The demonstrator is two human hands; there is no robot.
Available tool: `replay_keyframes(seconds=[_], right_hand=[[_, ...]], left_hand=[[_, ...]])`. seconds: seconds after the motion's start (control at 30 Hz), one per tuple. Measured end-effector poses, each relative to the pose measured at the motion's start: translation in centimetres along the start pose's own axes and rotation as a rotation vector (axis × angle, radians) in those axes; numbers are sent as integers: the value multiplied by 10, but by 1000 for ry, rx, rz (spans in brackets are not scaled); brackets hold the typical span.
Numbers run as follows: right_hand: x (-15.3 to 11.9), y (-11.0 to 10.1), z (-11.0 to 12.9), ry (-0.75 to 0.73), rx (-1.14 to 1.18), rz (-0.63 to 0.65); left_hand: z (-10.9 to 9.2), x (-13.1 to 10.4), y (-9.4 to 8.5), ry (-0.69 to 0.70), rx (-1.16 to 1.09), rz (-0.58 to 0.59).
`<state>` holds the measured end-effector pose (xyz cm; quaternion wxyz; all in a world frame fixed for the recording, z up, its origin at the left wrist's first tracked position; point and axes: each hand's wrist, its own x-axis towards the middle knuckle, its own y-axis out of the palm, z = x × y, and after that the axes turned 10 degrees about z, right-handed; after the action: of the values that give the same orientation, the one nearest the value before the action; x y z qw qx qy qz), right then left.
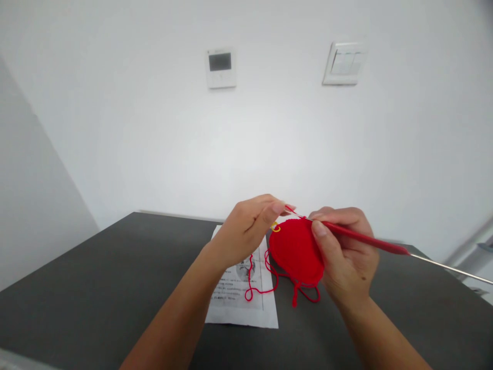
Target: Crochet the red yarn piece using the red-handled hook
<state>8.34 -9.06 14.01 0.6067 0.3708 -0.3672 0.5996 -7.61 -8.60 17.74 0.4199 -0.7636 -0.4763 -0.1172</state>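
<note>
My right hand (pixel 348 252) grips a crochet hook (pixel 365 238) with a red handle and a thin metal shaft running out past the right edge. The hook's silver front end points left, to the fingertips of my left hand (pixel 250 226). My left hand is closed, with thumb and fingers pinching red yarn (pixel 290 208) by the hook's tip. A rounded red crochet piece (pixel 296 249) hangs between both hands, its right edge against my right hand. At its upper left sits a yellow stitch marker (pixel 276 227). The far fingers of my left hand are hidden.
A printed sheet of paper (pixel 242 311) lies on the dark table (pixel 115 272), under loose red yarn (pixel 265 292) that curls below the crochet piece. Behind the table rises a white wall (pixel 154 128) with a small display panel (pixel 221 68) and a light switch (pixel 344 63).
</note>
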Motion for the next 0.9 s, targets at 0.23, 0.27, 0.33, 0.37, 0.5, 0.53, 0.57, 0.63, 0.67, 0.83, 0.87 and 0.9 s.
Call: replay_keyframes(seconds=[0.23,0.27,0.33,0.37,0.5,0.53,0.57,0.63,0.67,0.83,0.87,0.9], right_hand=[[-8,-7,-6,-128,-104,121],[-8,-10,-6,-143,-138,163],[-5,-15,-5,-211,-196,250],[-2,-18,-5,-262,-217,294],[15,-26,1,-415,-308,395],[18,-28,2,-440,-350,390],[20,-29,2,-470,-388,385],[21,-30,2,-530,-436,375],[21,-30,2,-551,-442,374],[16,-28,-2,-496,-379,366],[15,-27,-2,-467,-361,357],[14,-27,-2,-435,-344,351]], left_hand=[[-13,-3,5,-288,-574,60],[-13,-4,4,-311,-608,62],[-12,-4,2,-344,-650,62],[-12,-5,1,-354,-663,61],[-12,-5,-2,-394,-713,91],[-13,-5,-3,-404,-728,101],[-13,-5,-3,-412,-742,109],[-13,-4,-3,-421,-766,115],[-12,-4,-3,-423,-776,114],[-10,-3,-3,-406,-809,100],[-10,-2,-3,-401,-816,100],[-10,-2,-3,-398,-823,100]])
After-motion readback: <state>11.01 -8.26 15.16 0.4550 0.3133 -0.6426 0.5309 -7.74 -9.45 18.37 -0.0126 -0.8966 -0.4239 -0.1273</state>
